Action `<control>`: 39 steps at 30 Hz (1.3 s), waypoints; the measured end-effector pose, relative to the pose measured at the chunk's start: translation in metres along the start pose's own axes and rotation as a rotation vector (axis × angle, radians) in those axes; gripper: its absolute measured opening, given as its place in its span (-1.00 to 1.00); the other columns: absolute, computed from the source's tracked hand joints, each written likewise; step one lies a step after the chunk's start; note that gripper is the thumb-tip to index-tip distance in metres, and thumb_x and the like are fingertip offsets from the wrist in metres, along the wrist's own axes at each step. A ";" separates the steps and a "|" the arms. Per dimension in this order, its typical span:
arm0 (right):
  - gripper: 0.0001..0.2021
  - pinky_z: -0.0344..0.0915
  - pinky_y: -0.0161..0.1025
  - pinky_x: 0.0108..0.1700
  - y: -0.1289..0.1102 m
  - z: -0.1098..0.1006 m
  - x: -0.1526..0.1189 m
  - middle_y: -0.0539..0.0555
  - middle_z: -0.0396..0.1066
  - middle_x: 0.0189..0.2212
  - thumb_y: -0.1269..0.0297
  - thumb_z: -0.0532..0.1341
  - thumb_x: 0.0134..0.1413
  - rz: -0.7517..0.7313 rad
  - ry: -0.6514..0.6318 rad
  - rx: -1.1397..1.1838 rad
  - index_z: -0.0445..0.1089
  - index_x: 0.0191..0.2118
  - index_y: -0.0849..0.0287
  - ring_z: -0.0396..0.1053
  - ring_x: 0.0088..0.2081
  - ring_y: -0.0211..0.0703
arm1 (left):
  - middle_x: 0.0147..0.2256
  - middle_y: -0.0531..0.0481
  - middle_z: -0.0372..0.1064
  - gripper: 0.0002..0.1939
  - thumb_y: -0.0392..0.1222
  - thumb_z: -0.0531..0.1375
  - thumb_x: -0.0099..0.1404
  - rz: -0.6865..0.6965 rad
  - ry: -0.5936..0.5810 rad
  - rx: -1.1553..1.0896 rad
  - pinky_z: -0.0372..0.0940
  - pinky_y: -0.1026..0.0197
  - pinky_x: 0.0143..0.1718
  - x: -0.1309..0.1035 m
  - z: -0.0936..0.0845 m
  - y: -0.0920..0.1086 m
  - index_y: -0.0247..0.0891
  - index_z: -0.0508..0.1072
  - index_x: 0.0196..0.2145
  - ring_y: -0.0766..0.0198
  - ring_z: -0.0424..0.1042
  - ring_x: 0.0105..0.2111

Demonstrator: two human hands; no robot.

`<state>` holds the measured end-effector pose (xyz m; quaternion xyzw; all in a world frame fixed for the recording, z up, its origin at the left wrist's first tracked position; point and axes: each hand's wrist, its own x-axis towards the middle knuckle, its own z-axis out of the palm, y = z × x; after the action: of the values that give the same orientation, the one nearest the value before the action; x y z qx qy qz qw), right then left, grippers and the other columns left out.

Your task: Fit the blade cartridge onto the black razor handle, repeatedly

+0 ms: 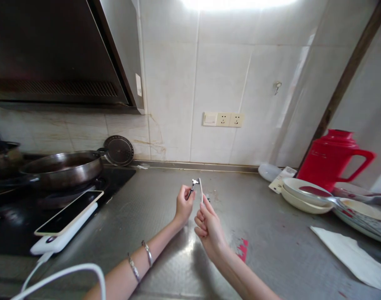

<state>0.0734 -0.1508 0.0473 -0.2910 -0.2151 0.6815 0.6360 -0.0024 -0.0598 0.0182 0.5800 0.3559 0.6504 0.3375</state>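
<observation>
"The left hand (183, 205): what has it got?"

"A small tool (192, 190) with a dark handle and a silvery crosswise head, pinched between thumb and fingers. The head sticks out past the fingertips; its finer detail is too small to make out."

"And the right hand (210, 227)?"

"Closed too. Thumb and forefinger grip a thin pale stick (200, 191), the other fingers curled in."

"How do the two pieces lie to each other?"

"Side by side, held above the counter (259, 212). The tool's long axis slants up and to the right, away from the left hand. The stick rises nearly upright from the right hand, leaning slightly left, so its upper end comes just beside the tool's head."

"Touching?"

"I can't tell from this angle. The left hand is nearer the tool's head; the right reaches up from below and to the right of it."

"Farther out?"

"A red scrap (244, 249) lies near the right forearm. Well off to the left, a phone (68, 213) rests on a white power bank (73, 228), with a pan (62, 171) behind. Over to the right stand bowls (305, 204) and a red thermos (327, 156)."
</observation>
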 end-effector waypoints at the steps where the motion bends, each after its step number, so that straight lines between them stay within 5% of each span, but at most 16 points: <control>1: -0.34 -0.34 -0.49 -0.68 0.002 0.000 -0.002 -0.22 -0.04 -0.68 0.19 0.28 -0.11 0.003 -0.002 -0.002 0.07 0.16 -0.04 -0.21 -0.72 -0.49 | -0.56 0.14 0.19 -0.83 -0.12 0.14 0.17 -0.001 0.000 0.002 0.13 0.34 -0.45 0.000 0.000 0.000 -0.24 0.22 -0.42 0.37 0.23 -0.52; 24: -0.29 -0.30 -0.44 -0.64 0.017 0.009 -0.009 -0.21 -0.05 -0.67 0.12 0.28 -0.14 -0.057 0.032 -0.029 0.04 0.18 -0.08 -0.19 -0.70 -0.47 | -0.56 0.11 0.29 -0.82 -0.11 0.16 0.13 -0.058 0.040 -0.031 0.18 0.31 -0.42 -0.004 0.002 0.004 -0.24 0.24 -0.40 0.33 0.33 -0.51; 29: -0.47 -0.31 -0.41 -0.62 0.028 0.012 -0.022 -0.22 -0.10 -0.67 0.06 0.24 -0.10 0.015 -0.040 -0.092 0.20 0.04 0.02 -0.22 -0.70 -0.46 | -0.57 0.11 0.27 -0.81 -0.11 0.16 0.14 -0.075 0.076 -0.021 0.16 0.32 -0.44 0.000 0.000 -0.001 -0.25 0.22 -0.45 0.36 0.29 -0.52; 34: -0.66 -0.23 -0.39 -0.62 -0.010 0.025 0.006 -0.19 -0.11 -0.70 -0.06 0.14 -0.04 -0.124 -0.184 -0.162 0.26 -0.42 0.17 -0.23 -0.68 -0.43 | -0.56 0.10 0.27 -0.77 -0.03 0.12 0.16 -0.137 0.042 -0.080 0.11 0.35 -0.57 0.007 0.000 -0.004 -0.27 0.27 -0.37 0.41 0.21 -0.62; 39: -0.50 -0.18 -0.34 -0.59 -0.059 0.006 0.075 -0.13 -0.12 -0.75 -0.15 -0.05 0.02 -0.458 -0.070 -0.599 0.03 -0.70 0.15 -0.15 -0.66 -0.37 | -0.59 0.13 0.16 -0.63 0.13 0.05 0.17 -0.190 -0.002 -0.113 -0.03 0.35 -0.67 0.012 -0.004 -0.005 -0.28 0.32 -0.38 0.45 0.07 -0.68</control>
<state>0.1115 -0.0697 0.0812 -0.3853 -0.4859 0.4382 0.6508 -0.0069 -0.0472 0.0193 0.5242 0.3717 0.6341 0.4302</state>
